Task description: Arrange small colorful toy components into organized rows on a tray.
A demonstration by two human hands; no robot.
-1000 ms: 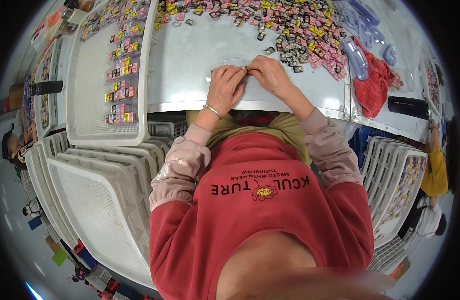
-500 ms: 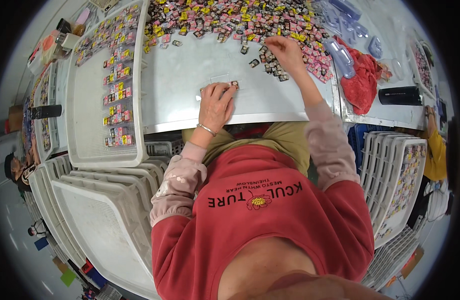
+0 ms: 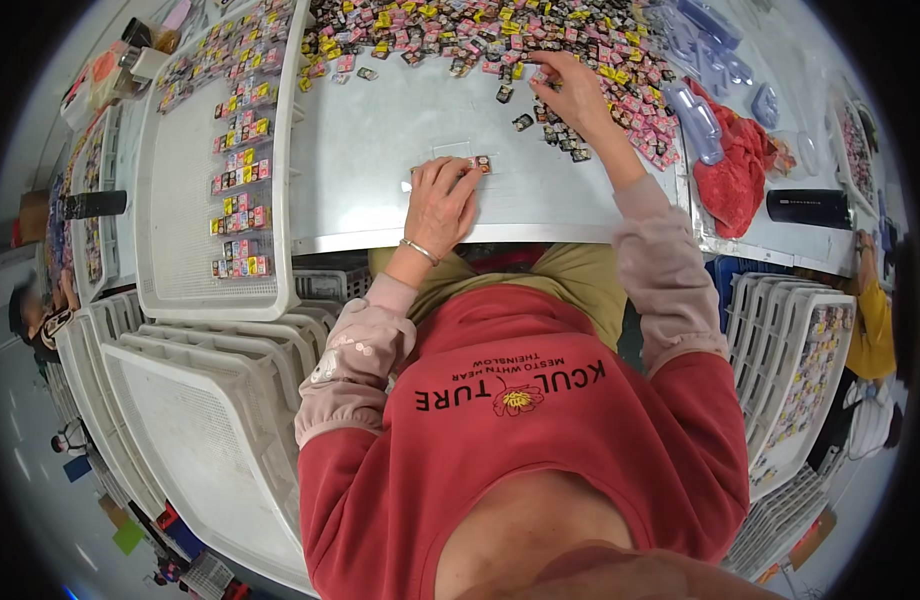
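Observation:
On the metal-topped table my left hand (image 3: pixel 443 208) lies with curled fingers over a small clear plastic case (image 3: pixel 454 152), holding it down near the front edge. A reddish-brown small piece (image 3: pixel 480 164) shows in the case beside the fingertips; the rest is hidden under the hand. My right hand (image 3: pixel 580 97) hovers at the near edge of a large heap of small pink, black and yellow pieces (image 3: pixel 440 30). Its thumb and forefinger are apart, and nothing shows between them. Several loose black pieces (image 3: pixel 523 122) lie just below that hand.
A white tray (image 3: pixel 170 240) at left holds rows of filled clear cases (image 3: pixel 242 215). On the right lie a red cloth (image 3: pixel 725 185), clear plastic shells (image 3: pixel 695 120) and a black cylinder (image 3: pixel 808 207). Stacked trays (image 3: pixel 195 400) flank me; a yellow-sleeved person (image 3: pixel 870 330) is at right.
My right thumb and forefinger have spread apart, and that hand has moved slightly farther over the heap. My left hand stays on the case. The whole view has shifted a little.

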